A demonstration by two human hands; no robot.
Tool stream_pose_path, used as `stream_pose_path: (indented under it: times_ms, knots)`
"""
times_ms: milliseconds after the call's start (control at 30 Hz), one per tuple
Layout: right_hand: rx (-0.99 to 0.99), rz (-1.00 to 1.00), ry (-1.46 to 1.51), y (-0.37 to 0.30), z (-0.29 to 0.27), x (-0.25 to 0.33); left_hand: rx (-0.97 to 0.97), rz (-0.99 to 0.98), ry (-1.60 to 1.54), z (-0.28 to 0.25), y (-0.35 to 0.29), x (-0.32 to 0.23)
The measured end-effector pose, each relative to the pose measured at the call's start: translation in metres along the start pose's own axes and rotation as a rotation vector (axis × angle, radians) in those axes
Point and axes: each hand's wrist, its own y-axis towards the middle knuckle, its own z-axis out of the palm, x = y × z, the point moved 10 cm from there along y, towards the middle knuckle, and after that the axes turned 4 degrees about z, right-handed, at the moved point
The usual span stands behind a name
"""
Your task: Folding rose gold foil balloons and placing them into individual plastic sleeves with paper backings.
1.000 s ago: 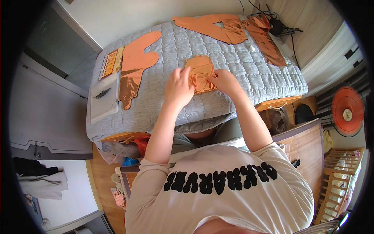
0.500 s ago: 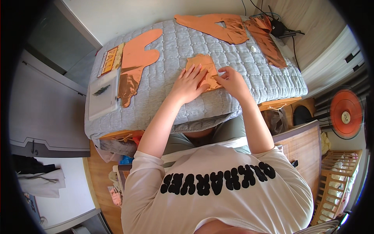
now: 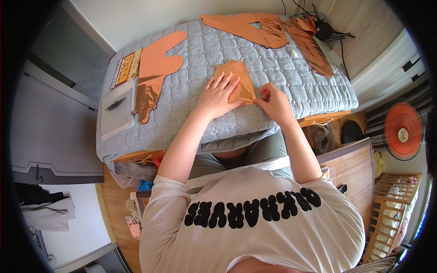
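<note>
On the grey quilted bed in front of me lies a copper-coloured foil balloon [image 3: 246, 89], flat and creased, apparently deflated and folded small. My left hand [image 3: 218, 96] rests on its left part with fingers spread, pressing it to the quilt. At its near right corner, my right hand [image 3: 275, 104] pinches the foil edge between thumb and finger, the other fingers curled. Three more flat foil balloons lie around: one on the left [image 3: 161, 59], another along the far edge [image 3: 241, 28], and a shiny one at the far right [image 3: 310, 50].
Left on the bed are a printed package [image 3: 124, 70] and a clear plastic bag [image 3: 109, 120] with small dark pieces on it. A small white object [image 3: 294, 53] and a black device with cables [image 3: 323, 30] are far right. An orange fan [image 3: 403, 132] stands beyond the bed.
My right hand has moved down and slightly right, to the foil's near corner. The foil under my hands now lies flatter, its right side less bunched. My left hand stays spread on it.
</note>
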Motion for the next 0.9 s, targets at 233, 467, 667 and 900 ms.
stream_pose_path:
  times_ms: [233,467,667,900]
  knots:
    - [0.164,0.02,0.048,0.023,-0.001,0.005,0.023,-0.032,-0.039,-0.003,-0.003,0.0]
    - [0.016,-0.465,-0.475,0.038,0.066,0.06,0.032,-0.027,-0.051,-0.006,0.002,-0.001]
    - [0.18,-0.367,-0.436,0.047,0.077,0.036,0.049,-0.06,-0.079,-0.003,0.001,0.005]
    - [0.227,-0.354,-0.533,0.043,0.084,0.038,0.05,0.015,-0.126,0.006,-0.01,0.023]
